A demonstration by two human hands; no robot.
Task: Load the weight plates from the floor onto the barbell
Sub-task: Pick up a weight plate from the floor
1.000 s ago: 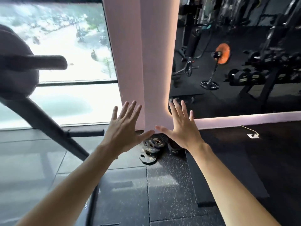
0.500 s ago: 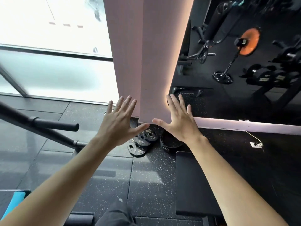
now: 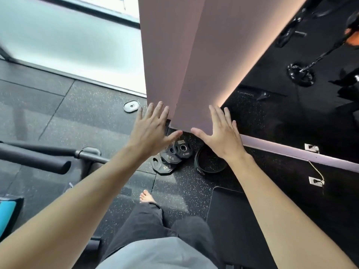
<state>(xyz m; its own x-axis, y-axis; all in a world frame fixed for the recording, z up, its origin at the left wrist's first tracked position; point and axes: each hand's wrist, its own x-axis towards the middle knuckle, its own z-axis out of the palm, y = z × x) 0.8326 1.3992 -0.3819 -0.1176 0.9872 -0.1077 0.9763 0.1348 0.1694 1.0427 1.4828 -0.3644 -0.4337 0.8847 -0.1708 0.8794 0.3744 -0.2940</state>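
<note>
Both hands, left hand (image 3: 150,133) and right hand (image 3: 221,135), are spread flat and empty above the weight plates (image 3: 172,159), which lie stacked on the floor against the pillar (image 3: 186,65). The barbell (image 3: 33,157), probably, lies left, unloaded.

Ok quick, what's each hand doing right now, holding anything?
Left hand: open, fingers spread, holding nothing.
Right hand: open, fingers spread, holding nothing.
</note>
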